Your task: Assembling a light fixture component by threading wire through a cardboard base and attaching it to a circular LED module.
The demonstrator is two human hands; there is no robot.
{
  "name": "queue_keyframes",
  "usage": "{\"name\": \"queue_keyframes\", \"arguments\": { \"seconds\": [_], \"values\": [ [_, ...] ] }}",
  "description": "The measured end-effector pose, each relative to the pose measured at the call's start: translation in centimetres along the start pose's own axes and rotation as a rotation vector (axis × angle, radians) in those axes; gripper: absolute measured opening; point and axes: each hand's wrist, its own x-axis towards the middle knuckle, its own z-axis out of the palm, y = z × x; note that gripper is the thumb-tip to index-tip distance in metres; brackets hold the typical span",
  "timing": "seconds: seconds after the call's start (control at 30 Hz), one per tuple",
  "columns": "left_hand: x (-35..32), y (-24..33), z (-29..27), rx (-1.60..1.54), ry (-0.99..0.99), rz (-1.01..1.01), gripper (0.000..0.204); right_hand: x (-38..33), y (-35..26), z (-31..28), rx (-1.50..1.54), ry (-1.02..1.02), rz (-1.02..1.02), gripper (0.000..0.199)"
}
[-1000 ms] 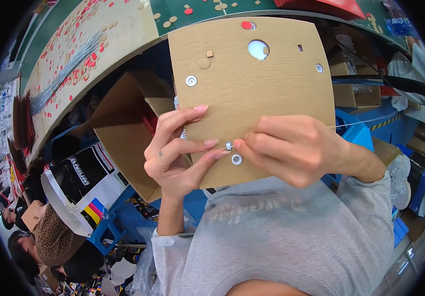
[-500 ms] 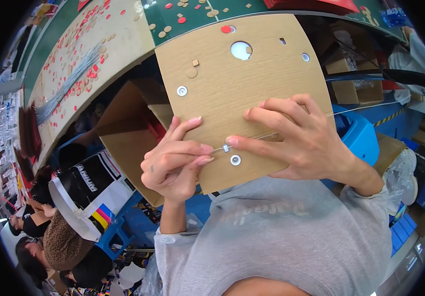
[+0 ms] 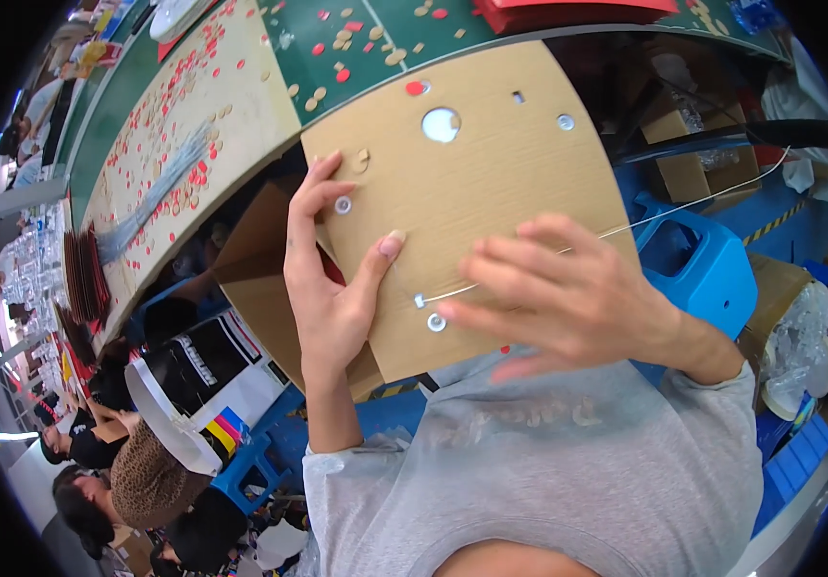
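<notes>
A light brown cardboard sheet [image 3: 500,183] with rounded, bowed sides leans before me, its lower edge near my grey shirt. My left hand [image 3: 322,274] lies at its left edge, thumb and fingers spread over the face, nothing pinched between them. Over the lower right part hovers my right hand [image 3: 568,298], blurred, fingers apart. A thin white cord [image 3: 688,204] passes behind its fingers, from a small white clip [image 3: 420,301] on the sheet out past the right edge. Just below the clip is a round white button [image 3: 437,323]. The sheet also has a large round hole [image 3: 441,125].
Red and tan discs litter the green tabletop [image 3: 284,72] and the pale board [image 3: 241,120], beside a bundle of clear strips [image 3: 159,197]. Red sheets [image 3: 577,12] are stacked at the far edge. A blue stool [image 3: 712,274] stands right, an open cardboard box [image 3: 260,250] left. Other people sit lower left.
My left hand has let go of the cord by the clip and moved up to the sheet's left edge. My right hand has lifted off the sheet; the cord now stretches further right.
</notes>
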Motion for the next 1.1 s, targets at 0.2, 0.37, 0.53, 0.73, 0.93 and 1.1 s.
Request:
{"name": "queue_keyframes", "arguments": {
  "seconds": [0.2, 0.37, 0.53, 0.73, 0.93, 1.1],
  "values": [
    [-0.3, 1.8, -0.4, 0.405, 0.114, 0.040, 0.045, -10.9, 2.2, -1.4, -0.179, 0.495, 0.661, 0.051],
    [0.4, 5.9, 1.4, 0.672, 0.024, 0.468, 0.053, -6.9, 6.3, -1.1, 0.830, 0.976, 0.965, 0.065],
    [1.0, 5.3, 3.5, 0.733, -0.473, 0.424, 0.071, -3.5, 11.2, -6.2, 1.134, 1.208, 0.453, 0.048],
    [-0.2, 4.7, 3.2, 0.595, -0.476, 0.338, 0.078, 4.5, 9.3, -8.6, 0.790, 1.329, 0.883, 0.038],
    [-0.2, 5.1, 3.7, 0.574, -0.491, 0.340, 0.087, 1.3, 12.4, -4.7, 0.237, 0.010, 0.123, 0.030],
    [0.0, 5.2, 4.2, 0.558, -0.503, 0.307, 0.096, 0.9, 11.3, -6.0, -0.036, -0.167, 0.081, 0.051]
  ]
}}
